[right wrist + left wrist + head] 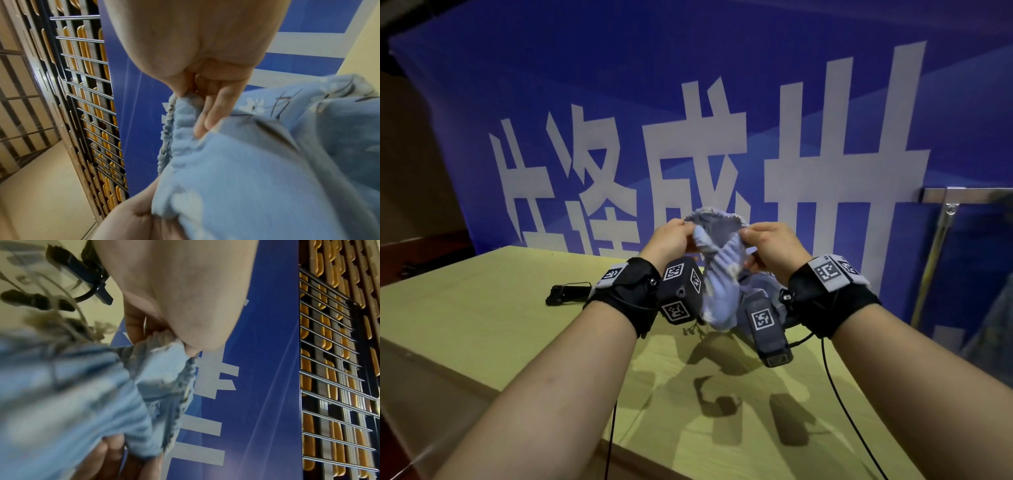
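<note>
A light blue cloth (717, 260) with a gathered elastic edge and a pale flower print hangs above the yellow table (482, 318). My left hand (671, 240) pinches the elastic edge at its left side, and my right hand (770, 245) pinches the edge at its right side. The cloth (144, 386) bunches between my left thumb and fingers in the left wrist view. My right thumb and fingers pinch the rim of the cloth (236, 162) in the right wrist view. The lower part of the cloth droops down to the table behind my wrists.
A blue banner (688, 137) with large white characters stands right behind the table. A small black object with a thin cord (565, 294) lies on the table at the left. A metal frame (941, 246) stands at the right. Black cables hang from both wrist cameras.
</note>
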